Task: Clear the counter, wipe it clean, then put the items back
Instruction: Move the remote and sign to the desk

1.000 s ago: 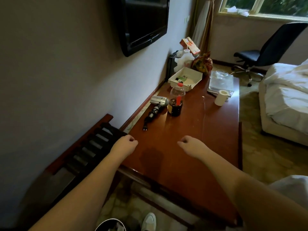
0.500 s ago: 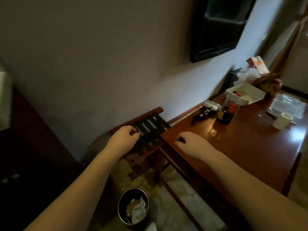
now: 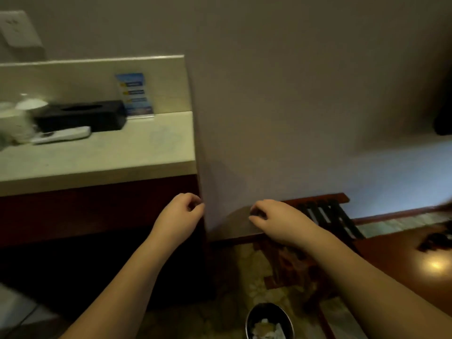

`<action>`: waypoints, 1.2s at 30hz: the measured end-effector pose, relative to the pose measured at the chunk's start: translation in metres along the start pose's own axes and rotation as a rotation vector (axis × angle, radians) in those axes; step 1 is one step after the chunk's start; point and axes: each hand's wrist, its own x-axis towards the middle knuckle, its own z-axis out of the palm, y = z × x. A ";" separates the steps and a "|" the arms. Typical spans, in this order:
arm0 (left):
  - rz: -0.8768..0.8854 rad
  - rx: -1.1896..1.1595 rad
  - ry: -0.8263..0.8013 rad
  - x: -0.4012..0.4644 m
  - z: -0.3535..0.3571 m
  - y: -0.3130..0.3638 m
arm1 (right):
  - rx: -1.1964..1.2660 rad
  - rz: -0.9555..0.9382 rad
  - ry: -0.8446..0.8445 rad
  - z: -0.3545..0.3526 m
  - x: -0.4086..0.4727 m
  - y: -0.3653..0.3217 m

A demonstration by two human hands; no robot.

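White cups [image 3: 12,118] blurred, cut off at left edge.

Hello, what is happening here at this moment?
A person faces a pale counter with both hands empty: left hand and right hand hang loosely curled in front of it. A black tissue box, a white remote and a blue card stand uncleared. Nothing is wiped yet.

Dim, warm indoor light. A bright glare spot [image 3: 434,265] sits on the wooden table [image 3: 403,263] at right; beyond it, things smear with motion blur. Wide-angle bending curves the edges.
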 end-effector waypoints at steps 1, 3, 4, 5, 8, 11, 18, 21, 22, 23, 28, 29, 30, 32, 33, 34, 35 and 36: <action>-0.005 -0.006 0.015 0.003 -0.016 -0.013 | -0.004 -0.031 -0.002 0.003 0.012 -0.017; -0.007 -0.029 0.041 0.012 -0.049 -0.038 | -0.005 -0.087 -0.007 0.007 0.035 -0.049; -0.002 -0.041 0.056 0.017 -0.065 -0.051 | -0.001 -0.110 -0.013 0.009 0.047 -0.064; 0.007 -0.051 0.078 0.023 -0.080 -0.064 | 0.005 -0.131 -0.014 0.010 0.059 -0.079; 0.016 -0.070 0.163 0.044 -0.123 -0.100 | 0.044 -0.164 0.021 0.008 0.093 -0.120; 0.020 -0.070 0.181 0.066 -0.161 -0.131 | 0.031 -0.186 0.122 0.002 0.124 -0.154; -0.019 0.009 0.188 0.115 -0.240 -0.188 | -0.040 -0.172 0.143 -0.015 0.194 -0.208; -0.048 0.049 0.205 0.137 -0.258 -0.206 | -0.039 -0.151 0.126 -0.022 0.220 -0.221; -0.056 0.067 0.209 0.145 -0.262 -0.211 | -0.039 -0.140 0.115 -0.025 0.229 -0.224; -0.062 0.091 0.212 0.153 -0.266 -0.216 | -0.033 -0.128 0.101 -0.027 0.239 -0.226; -0.094 0.234 0.222 0.195 -0.281 -0.236 | 0.000 -0.046 0.078 -0.038 0.296 -0.233; -0.103 0.256 0.213 0.202 -0.283 -0.238 | -0.008 -0.029 0.091 -0.040 0.307 -0.232; -0.113 0.272 0.203 0.211 -0.286 -0.241 | -0.017 -0.019 0.103 -0.042 0.319 -0.232; -0.126 0.326 0.183 0.227 -0.290 -0.245 | -0.030 -0.006 0.113 -0.046 0.344 -0.231; -0.130 0.364 0.176 0.235 -0.292 -0.246 | -0.029 0.005 0.112 -0.047 0.356 -0.231; -0.135 0.401 0.168 0.243 -0.294 -0.247 | -0.024 0.016 0.111 -0.049 0.368 -0.231; -0.144 0.435 0.157 0.251 -0.296 -0.248 | -0.017 0.023 0.115 -0.050 0.380 -0.231; -0.153 0.469 0.140 0.259 -0.298 -0.249 | -0.011 0.022 0.124 -0.052 0.391 -0.231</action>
